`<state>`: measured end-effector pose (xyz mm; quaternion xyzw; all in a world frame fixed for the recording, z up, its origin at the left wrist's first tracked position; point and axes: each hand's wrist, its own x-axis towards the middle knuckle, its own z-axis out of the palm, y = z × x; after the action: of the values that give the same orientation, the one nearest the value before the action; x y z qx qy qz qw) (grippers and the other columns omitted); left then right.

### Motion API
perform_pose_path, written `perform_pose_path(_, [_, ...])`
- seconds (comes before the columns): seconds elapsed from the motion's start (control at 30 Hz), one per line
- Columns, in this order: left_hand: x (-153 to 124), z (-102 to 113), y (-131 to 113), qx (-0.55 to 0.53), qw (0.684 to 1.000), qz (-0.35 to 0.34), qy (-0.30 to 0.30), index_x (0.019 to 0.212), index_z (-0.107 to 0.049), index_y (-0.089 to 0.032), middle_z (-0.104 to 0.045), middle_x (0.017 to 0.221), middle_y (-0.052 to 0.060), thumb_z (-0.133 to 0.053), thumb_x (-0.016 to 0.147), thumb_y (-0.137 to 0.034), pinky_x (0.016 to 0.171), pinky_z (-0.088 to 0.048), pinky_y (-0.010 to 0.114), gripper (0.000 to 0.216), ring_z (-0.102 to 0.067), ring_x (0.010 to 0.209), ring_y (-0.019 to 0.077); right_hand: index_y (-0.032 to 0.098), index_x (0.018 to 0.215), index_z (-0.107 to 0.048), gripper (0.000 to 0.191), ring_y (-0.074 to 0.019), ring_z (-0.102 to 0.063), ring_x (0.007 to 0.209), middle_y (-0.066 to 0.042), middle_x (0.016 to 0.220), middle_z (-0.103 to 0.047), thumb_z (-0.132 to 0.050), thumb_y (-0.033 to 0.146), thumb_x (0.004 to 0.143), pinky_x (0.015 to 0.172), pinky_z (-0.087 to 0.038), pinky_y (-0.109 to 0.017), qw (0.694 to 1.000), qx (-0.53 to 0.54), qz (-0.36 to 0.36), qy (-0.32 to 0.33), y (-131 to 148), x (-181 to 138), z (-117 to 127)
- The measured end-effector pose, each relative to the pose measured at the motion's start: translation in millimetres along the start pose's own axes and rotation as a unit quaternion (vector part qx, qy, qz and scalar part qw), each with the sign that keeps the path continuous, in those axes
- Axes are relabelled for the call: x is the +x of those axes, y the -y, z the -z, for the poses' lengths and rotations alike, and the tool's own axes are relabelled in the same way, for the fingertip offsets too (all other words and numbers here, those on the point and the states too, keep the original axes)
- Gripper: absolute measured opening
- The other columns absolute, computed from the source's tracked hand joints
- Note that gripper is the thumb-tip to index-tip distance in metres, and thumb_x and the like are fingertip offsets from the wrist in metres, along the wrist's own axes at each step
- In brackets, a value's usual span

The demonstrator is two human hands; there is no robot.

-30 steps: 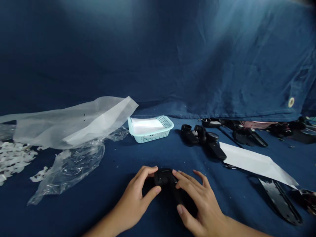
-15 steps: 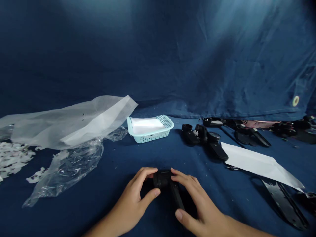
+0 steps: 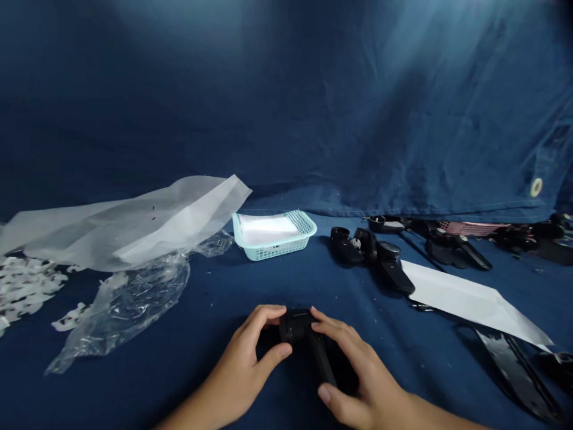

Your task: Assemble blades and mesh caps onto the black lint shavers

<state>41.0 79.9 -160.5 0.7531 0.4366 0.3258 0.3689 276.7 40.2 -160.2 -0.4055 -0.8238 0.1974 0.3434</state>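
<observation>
Drew in the fingers of the right hand [image 3: 364, 367], more splayed a second ago, and set them close together, tips against the right end of the head on a black plastic piece [image 3: 296, 326] with a slim handle. Left its thumb beside the handle, perhaps touching, though too dark there to be sure. Kept the left hand [image 3: 242, 361] nearly unchanged, pinching the head's left end between thumb and index finger. Had the piece well in from the far edge of the blue cloth-covered table [image 3: 250, 285]. Suggested steadier two-handed support.
</observation>
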Motion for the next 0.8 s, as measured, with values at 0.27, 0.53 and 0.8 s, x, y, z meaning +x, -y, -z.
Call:
perform_pose_path(0.27, [-0.2, -0.1, 2.8, 0.001, 1.0, -0.003, -0.004, 0.124, -0.048, -0.031, -0.056, 0.129, 0.003, -0.058, 0.09, -0.026, 0.103, -0.042, 0.046, 0.036, -0.055, 0.117, 0.0228, 0.018, 0.131, -0.048, 0.056, -0.0338, -0.053, 0.128, -0.019, 0.145, -0.05, -0.063, 0.03, 0.079, 0.101, -0.047, -0.053, 1.0, 0.004, -0.002, -0.002, 3.5, 3.3, 1.9])
perform_pose_path(0.53, [-0.4, 0.2, 2.5, 0.007, 1.0, 0.0, -0.004, 0.124, -0.049, -0.03, -0.057, 0.128, 0.003, -0.058, 0.089, -0.027, 0.103, -0.042, 0.047, 0.036, -0.055, 0.117, 0.023, 0.017, 0.129, -0.049, 0.055, -0.0346, -0.052, 0.128, -0.02, 0.145, -0.049, -0.063, 0.03, 0.078, 0.1, -0.045, -0.057, 1.0, 0.026, -0.009, 0.0, 1.2, 4.3, 0.5])
perform_pose_path(0.8, [0.1, -0.7, 5.2, 0.011, 1.0, -0.011, -0.009, 0.124, -0.049, -0.03, -0.057, 0.127, 0.003, -0.058, 0.089, -0.027, 0.102, -0.043, 0.048, 0.036, -0.056, 0.116, 0.0232, 0.018, 0.127, -0.05, 0.053, -0.0351, -0.051, 0.129, -0.02, 0.145, -0.048, -0.066, 0.03, 0.077, 0.102, -0.043, -0.057, 0.998, 0.05, -0.026, 0.002, 1.5, 2.8, -0.4])
